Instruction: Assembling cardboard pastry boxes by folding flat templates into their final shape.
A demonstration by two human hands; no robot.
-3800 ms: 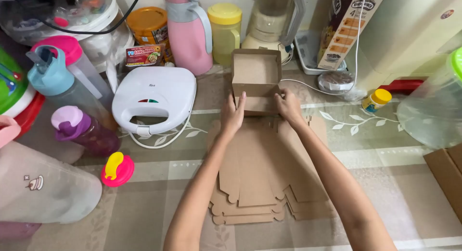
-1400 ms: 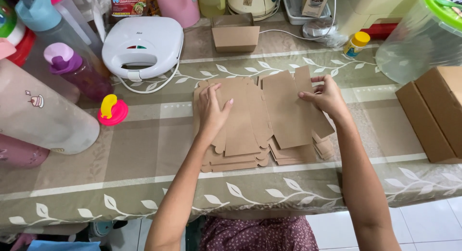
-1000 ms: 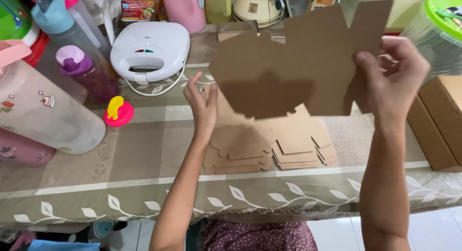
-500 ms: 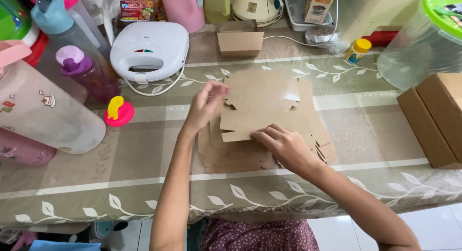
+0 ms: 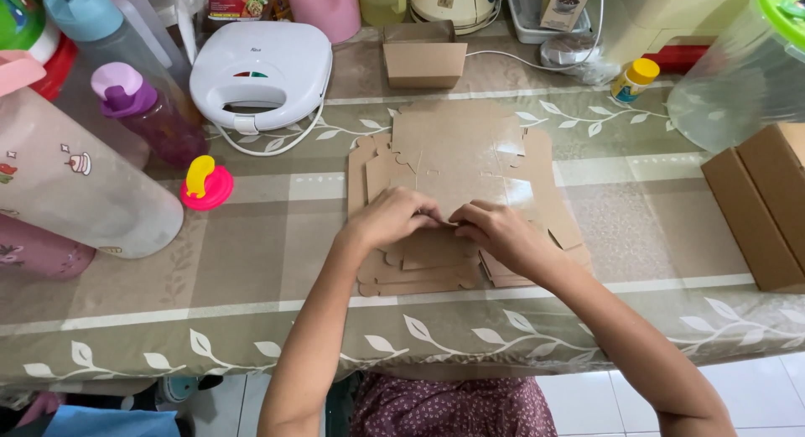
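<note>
pressing down on the top flat cardboard box blank, we have both hands at its near edge: the left hand curled with fingers pinching a flap, the right hand closed beside it on the same edge, fingertips almost meeting. the blank lies on a stack of like blanks at the middle of the table. we judge the sheet light, thin and stiff along its panels but ready to bend at the scored folds; it is best held by the flap edges, not the middle. a folded brown box stands beyond, open on top and, as far as we can see, holding nothing. cardboard cartons sit to the right. the purple-lidded bottle holds dark liquid; the big clear jar looks empty, though glare makes this unsure. a white sandwich maker stands shut.
</note>
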